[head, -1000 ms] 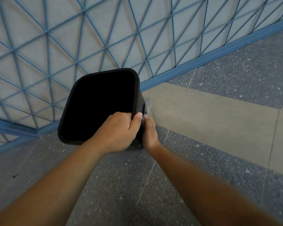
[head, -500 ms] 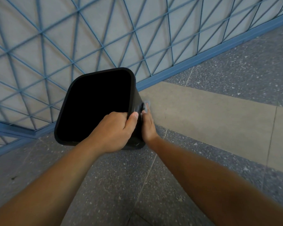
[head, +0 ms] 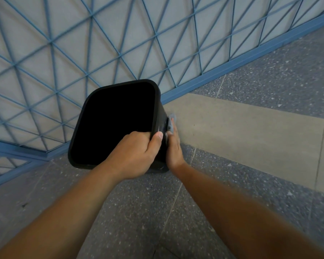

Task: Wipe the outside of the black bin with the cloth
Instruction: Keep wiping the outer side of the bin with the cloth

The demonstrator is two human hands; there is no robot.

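your left hand [head: 137, 154] clamps the near rim of the black bin [head: 114, 124], tilted off the floor by the blue lattice, while your right hand [head: 173, 146] presses the soft cloth [head: 171, 123] flat on its slick, light-looking, probably stiff outer wall.

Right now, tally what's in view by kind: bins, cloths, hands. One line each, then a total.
Black bin: 1
Grey cloth: 1, mostly hidden between the right hand and the bin's side
Hands: 2, left hand and right hand
Total: 4
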